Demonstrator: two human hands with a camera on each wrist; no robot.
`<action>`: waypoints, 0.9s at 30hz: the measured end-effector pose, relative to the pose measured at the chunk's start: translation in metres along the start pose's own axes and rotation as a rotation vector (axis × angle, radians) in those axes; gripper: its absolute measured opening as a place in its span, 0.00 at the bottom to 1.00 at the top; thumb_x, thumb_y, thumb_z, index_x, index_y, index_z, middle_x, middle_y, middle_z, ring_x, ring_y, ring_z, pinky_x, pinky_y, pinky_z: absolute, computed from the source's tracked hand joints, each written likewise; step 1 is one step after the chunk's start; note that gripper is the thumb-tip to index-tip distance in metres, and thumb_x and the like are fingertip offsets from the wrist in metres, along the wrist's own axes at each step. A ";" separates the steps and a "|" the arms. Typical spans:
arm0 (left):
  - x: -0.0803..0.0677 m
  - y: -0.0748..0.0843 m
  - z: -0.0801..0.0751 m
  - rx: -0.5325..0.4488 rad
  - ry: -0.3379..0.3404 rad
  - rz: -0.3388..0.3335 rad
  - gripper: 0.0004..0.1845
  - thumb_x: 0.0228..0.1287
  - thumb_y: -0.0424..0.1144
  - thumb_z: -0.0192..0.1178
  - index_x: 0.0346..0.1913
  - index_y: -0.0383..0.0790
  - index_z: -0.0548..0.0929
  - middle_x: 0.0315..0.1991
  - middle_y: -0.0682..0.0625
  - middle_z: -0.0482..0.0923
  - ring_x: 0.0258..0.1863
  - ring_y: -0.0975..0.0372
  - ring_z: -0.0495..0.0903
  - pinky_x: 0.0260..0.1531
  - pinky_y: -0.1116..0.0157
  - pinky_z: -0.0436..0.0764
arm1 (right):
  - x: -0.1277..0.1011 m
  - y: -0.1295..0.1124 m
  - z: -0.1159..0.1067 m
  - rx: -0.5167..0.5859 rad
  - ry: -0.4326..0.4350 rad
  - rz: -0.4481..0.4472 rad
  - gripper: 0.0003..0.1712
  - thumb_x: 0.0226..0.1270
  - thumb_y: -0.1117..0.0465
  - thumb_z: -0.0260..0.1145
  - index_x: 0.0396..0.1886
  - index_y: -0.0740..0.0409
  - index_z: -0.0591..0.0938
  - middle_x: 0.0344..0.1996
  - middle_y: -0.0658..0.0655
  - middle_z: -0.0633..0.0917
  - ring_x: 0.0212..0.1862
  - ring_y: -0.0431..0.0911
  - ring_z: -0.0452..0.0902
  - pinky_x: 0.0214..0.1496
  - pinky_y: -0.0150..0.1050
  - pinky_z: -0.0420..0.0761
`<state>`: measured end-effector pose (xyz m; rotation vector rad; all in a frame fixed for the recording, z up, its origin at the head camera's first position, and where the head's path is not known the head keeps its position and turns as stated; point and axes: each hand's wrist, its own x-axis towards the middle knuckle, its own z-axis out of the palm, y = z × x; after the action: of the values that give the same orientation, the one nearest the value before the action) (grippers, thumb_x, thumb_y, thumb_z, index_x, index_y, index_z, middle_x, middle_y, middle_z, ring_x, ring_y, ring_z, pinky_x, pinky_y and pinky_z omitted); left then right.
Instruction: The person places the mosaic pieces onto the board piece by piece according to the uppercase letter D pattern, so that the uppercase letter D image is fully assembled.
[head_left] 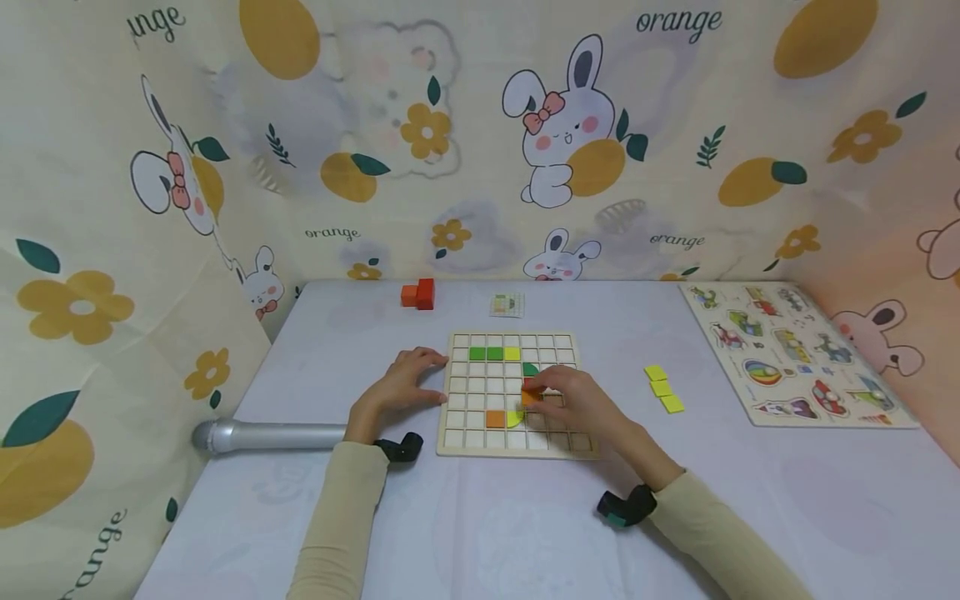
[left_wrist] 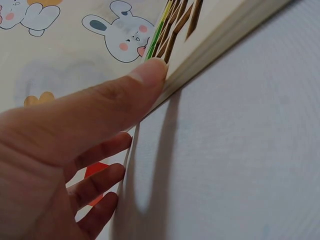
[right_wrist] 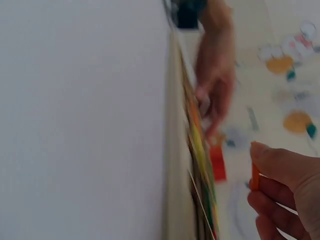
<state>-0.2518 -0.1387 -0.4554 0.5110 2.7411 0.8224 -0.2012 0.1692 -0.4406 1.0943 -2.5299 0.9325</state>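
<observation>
- My left hand (head_left: 401, 385) rests against the left edge of the grid board (head_left: 514, 447), so that side is blocked by me.
- Near left, a silver cylinder (head_left: 262, 436) lies across the table just behind my left wrist.
- My right hand (head_left: 581, 403) covers the board's right middle, pinching an orange tile (head_left: 531, 398).
- Right of the board, three yellow tiles (head_left: 663, 388) sit apart; open cloth lies between them and the board.
- Far right, the animal puzzle board (head_left: 795, 354) fills the edge.
- Far side: orange blocks (head_left: 419, 294) and a small card (head_left: 507, 305), with bare table between.
- Fabric walls (head_left: 480, 142) close in left, right and far.
</observation>
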 end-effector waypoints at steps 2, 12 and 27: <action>0.000 0.000 0.000 -0.001 -0.001 -0.002 0.36 0.50 0.48 0.70 0.64 0.49 0.71 0.65 0.48 0.63 0.64 0.54 0.57 0.61 0.50 0.65 | 0.006 -0.007 0.011 0.007 -0.005 -0.051 0.14 0.51 0.63 0.74 0.39 0.59 0.85 0.37 0.50 0.85 0.41 0.42 0.79 0.43 0.38 0.80; -0.001 0.001 -0.001 -0.003 -0.002 -0.004 0.35 0.50 0.48 0.70 0.64 0.49 0.71 0.65 0.48 0.64 0.64 0.54 0.57 0.62 0.50 0.64 | 0.027 -0.026 0.053 0.027 -0.031 -0.058 0.08 0.53 0.56 0.73 0.33 0.51 0.86 0.32 0.42 0.84 0.39 0.36 0.74 0.43 0.31 0.75; -0.001 0.000 0.000 0.008 0.007 0.005 0.35 0.51 0.48 0.69 0.64 0.49 0.71 0.65 0.47 0.64 0.64 0.53 0.58 0.61 0.48 0.64 | 0.027 -0.029 0.062 -0.030 -0.098 -0.023 0.06 0.55 0.53 0.71 0.32 0.48 0.88 0.34 0.42 0.83 0.41 0.36 0.72 0.41 0.29 0.75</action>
<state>-0.2515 -0.1392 -0.4555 0.5173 2.7516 0.8154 -0.1968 0.0993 -0.4632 1.1853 -2.5942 0.8517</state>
